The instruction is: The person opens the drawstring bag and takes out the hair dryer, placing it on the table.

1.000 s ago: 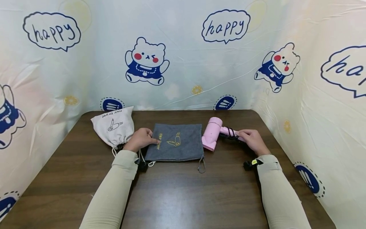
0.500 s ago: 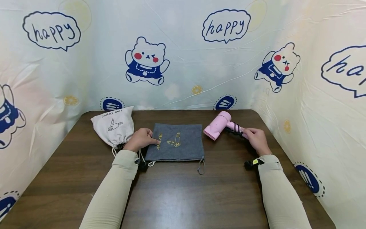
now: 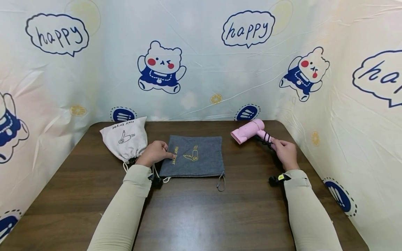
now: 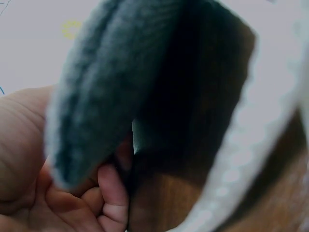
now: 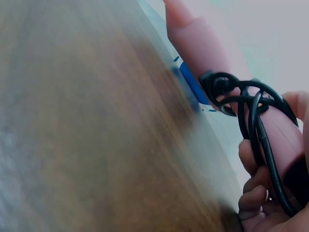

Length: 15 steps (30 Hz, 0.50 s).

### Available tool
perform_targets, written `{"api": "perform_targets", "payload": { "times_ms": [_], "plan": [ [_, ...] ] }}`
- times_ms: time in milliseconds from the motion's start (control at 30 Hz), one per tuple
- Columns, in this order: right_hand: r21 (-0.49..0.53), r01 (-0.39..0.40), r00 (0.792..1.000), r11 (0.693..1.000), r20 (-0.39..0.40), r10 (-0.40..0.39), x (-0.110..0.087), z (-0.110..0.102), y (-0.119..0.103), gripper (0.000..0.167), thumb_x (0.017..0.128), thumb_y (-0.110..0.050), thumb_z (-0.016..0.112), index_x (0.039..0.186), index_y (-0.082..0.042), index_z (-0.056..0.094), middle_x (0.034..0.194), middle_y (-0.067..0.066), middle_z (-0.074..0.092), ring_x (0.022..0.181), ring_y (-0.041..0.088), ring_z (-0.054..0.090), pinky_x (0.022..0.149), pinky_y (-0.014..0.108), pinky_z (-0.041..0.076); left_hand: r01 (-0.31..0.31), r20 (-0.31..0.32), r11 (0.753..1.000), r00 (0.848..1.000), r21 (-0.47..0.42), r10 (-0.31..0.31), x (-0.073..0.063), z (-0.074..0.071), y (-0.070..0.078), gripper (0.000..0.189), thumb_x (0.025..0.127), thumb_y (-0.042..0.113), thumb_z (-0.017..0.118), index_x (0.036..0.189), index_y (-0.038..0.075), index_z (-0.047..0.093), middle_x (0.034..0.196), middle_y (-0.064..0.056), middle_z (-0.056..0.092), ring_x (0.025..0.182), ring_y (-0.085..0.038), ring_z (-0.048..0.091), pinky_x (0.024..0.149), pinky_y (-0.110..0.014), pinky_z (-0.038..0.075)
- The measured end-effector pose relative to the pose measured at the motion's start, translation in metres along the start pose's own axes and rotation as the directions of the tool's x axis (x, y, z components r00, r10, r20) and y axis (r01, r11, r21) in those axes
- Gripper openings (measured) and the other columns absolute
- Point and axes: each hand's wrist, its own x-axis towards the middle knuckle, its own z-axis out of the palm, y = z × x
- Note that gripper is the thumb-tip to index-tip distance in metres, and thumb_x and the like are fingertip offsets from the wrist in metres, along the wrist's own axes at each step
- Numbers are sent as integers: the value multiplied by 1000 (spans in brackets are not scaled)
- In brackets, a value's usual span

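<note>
My right hand (image 3: 285, 152) grips the handle of a pink hair dryer (image 3: 248, 131), whose nozzle points left. A black cord (image 5: 256, 104) is wound round that handle, against my fingers in the right wrist view. Lying flat in the middle is a dark grey drawstring bag (image 3: 207, 157) with yellow "Hair Dryer" print. My left hand (image 3: 154, 153) pinches its left edge, thumb on top; in the left wrist view the grey cloth (image 4: 106, 77) stands between thumb and curled fingers. Just behind the left hand sits a white drawstring bag (image 3: 125, 136), its gathered mouth partly hidden by that hand.
Everything rests on a dark brown wooden table (image 3: 194, 209). A white drawstring (image 4: 256, 121) passes close to the left wrist camera. The grey bag's cord loop (image 3: 221, 183) lies at its lower right corner. A printed curtain (image 3: 201, 69) encloses the back and sides.
My right hand has swung the hair dryer right and back, away from the grey bag, turning its body nearer to level. The left hand and both bags have stayed put.
</note>
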Motion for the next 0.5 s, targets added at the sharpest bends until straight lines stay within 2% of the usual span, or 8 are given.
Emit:
{"api": "perform_targets", "payload": {
  "times_ms": [167, 267, 400, 500],
  "plan": [
    [2, -36, 998, 999, -56, 36, 1, -3, 2, 62, 93, -57, 69, 120, -2, 76, 64, -31, 65, 77, -13, 63, 76, 15, 44, -16, -7, 1000, 1000, 17, 16, 0, 0, 1, 48, 81, 31, 88, 75, 14, 44, 61, 4, 30, 56, -18, 34, 58, -34, 36],
    [14, -53, 996, 999, -76, 53, 2, -5, 3, 66, 92, -61, 68, 122, -3, 76, 67, -31, 66, 76, -13, 64, 78, 13, 45, -17, -6, 1000, 1000, 17, 17, -1, 1, 0, 49, 81, 31, 88, 75, 14, 43, 61, 4, 28, 56, -18, 33, 58, -34, 36],
    [35, -86, 992, 996, -90, 89, 3, -7, 2, 70, 92, -63, 66, 128, -3, 72, 104, -8, 78, 87, -8, 70, 83, 12, 50, -13, -7, 1000, 1000, 16, 13, 0, 1, 0, 49, 81, 31, 88, 75, 15, 42, 61, 4, 28, 56, -18, 33, 58, -34, 36],
    [22, -120, 987, 992, -107, 122, 5, -9, 2, 73, 92, -66, 64, 133, -5, 70, 130, 9, 71, 104, -1, 70, 87, 15, 49, -16, -8, 1000, 1000, 16, 16, 0, 1, 0, 50, 81, 31, 89, 75, 15, 42, 61, 4, 28, 56, -18, 33, 58, -34, 35]
  ]
}}
